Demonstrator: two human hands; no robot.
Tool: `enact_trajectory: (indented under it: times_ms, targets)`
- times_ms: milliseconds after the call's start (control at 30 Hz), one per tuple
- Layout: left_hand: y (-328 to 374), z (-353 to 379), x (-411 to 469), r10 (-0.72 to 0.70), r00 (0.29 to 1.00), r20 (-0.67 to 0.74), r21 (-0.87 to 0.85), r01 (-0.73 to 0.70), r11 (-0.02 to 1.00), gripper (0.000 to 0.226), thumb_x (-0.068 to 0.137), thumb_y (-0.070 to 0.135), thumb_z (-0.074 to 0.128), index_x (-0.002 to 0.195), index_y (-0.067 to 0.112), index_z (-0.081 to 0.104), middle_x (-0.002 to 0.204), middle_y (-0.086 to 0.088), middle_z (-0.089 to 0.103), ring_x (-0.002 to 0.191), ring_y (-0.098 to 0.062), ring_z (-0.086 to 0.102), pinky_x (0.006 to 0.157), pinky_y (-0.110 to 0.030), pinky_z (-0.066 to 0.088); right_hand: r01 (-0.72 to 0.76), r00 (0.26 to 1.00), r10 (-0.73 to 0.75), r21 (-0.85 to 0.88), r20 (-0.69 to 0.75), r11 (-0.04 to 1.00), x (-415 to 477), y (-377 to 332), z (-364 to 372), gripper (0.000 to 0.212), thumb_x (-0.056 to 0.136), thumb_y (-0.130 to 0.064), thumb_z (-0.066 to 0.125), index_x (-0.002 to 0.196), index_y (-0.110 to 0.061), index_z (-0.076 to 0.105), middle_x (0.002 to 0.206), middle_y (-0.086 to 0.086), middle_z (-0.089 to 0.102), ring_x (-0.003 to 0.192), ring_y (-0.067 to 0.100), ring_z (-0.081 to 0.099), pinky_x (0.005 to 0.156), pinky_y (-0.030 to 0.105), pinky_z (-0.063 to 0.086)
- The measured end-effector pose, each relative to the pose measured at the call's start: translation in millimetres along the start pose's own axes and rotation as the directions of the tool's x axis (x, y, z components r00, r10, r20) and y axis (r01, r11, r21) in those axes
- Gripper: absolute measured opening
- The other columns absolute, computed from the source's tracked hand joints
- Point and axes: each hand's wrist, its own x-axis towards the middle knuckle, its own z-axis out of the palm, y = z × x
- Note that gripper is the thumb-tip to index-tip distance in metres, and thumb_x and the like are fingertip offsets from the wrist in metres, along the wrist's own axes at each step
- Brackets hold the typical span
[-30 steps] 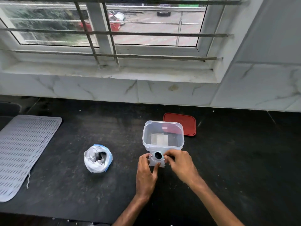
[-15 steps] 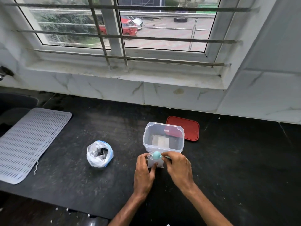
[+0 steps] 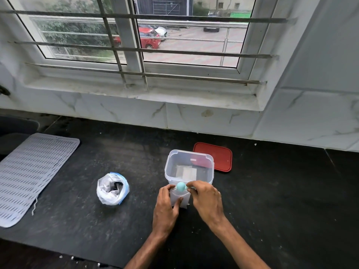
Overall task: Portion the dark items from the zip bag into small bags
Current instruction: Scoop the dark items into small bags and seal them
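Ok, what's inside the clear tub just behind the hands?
Flat pale bags lie on the bottom of the clear tub; anything beneath them is covered. The red lid shows through its far wall.

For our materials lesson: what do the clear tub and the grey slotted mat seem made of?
Clear rectangular tub: probably glossy plastic, since the flat red lid shows through it. Grey slotted mat: likely matte silicone or rubber, no glare.
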Motion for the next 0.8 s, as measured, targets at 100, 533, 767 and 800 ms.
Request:
enact_trajectory:
  times_ms: [100,533,767,800]
  targets:
    - [-2,-4,1,-0.008,1.000,0.023,0.015,0.007,1.000,0.051,0.085,0.025,0.074,0.129,0.024,0.048,0.125,0.014,0.051,0.114,0.000,0.052,0.090,-0.005,0.041,-0.119,0.993,0.116,0.161,0.027,0.980,5,4,-1,0.011,0.087,-0.027,0.071,0.097,-0.029,0.075,0.091,-0.016,0.074,0.084,0.003,0.069,0.075,0.026,0.059]
    - [-33,-92,27,0.063,0.971,-0.229,0.050,-0.053,0.997,0.043,0.087,0.023,0.071,0.125,0.021,0.053,0.118,0.009,0.054,0.105,-0.004,0.053,0.093,-0.014,0.042,-0.419,0.908,0.273,0.649,0.319,0.635,15,-53,3,0.015,0.086,-0.010,0.072,0.095,-0.022,0.075,0.082,-0.003,0.076,0.075,0.014,0.071,0.064,0.029,0.059]
    - [-128,-188,94,-0.216,0.947,-0.238,0.344,0.290,0.893,0.076,0.074,0.026,0.081,0.139,0.006,0.047,0.145,-0.016,0.043,0.131,-0.036,0.041,0.109,-0.043,0.034,-0.274,0.924,0.097,0.462,0.370,0.844,42,-142,101,0.011,0.080,-0.022,0.072,0.090,-0.023,0.076,0.077,-0.007,0.075,0.066,0.006,0.070,0.070,0.028,0.060]
    - [-138,-192,101,-0.259,0.958,-0.126,0.385,0.288,0.877,0.081,0.075,0.029,0.080,0.143,0.007,0.043,0.150,-0.015,0.039,0.134,-0.035,0.038,0.111,-0.043,0.032,-0.261,0.922,0.102,0.406,0.373,0.876,46,-152,119,0.015,0.078,-0.025,0.069,0.091,-0.022,0.076,0.079,-0.007,0.075,0.068,0.003,0.070,0.072,0.028,0.059]
